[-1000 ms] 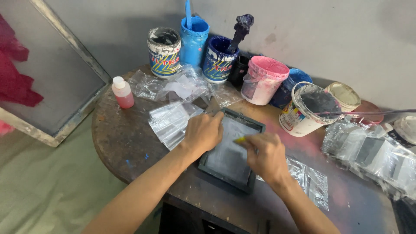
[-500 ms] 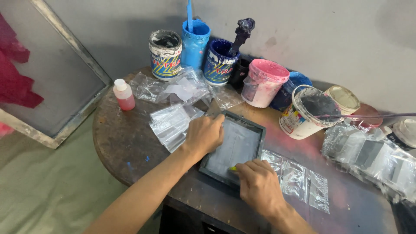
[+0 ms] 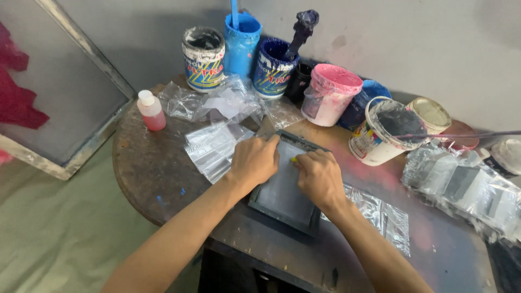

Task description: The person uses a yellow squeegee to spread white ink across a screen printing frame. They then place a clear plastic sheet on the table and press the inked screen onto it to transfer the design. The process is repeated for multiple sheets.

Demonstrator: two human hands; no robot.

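Small framed screen (image 3: 285,187) – flat on round table (image 3: 146,173), before the paint tubs. Left hand (image 3: 254,160) – palm down, fingers together, pressing frame's left edge. Right hand (image 3: 320,176) – fingers curled, clamped on small yellow tool (image 3: 293,160) against mesh.

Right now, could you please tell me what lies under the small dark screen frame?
A clear plastic bag sticks out from under the small screen frame on its right side, on the round table. How far it reaches beneath is hidden by frame and hands.

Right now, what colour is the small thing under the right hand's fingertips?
Yellow: a small yellow piece peeks out at the right hand, seen in the head view.
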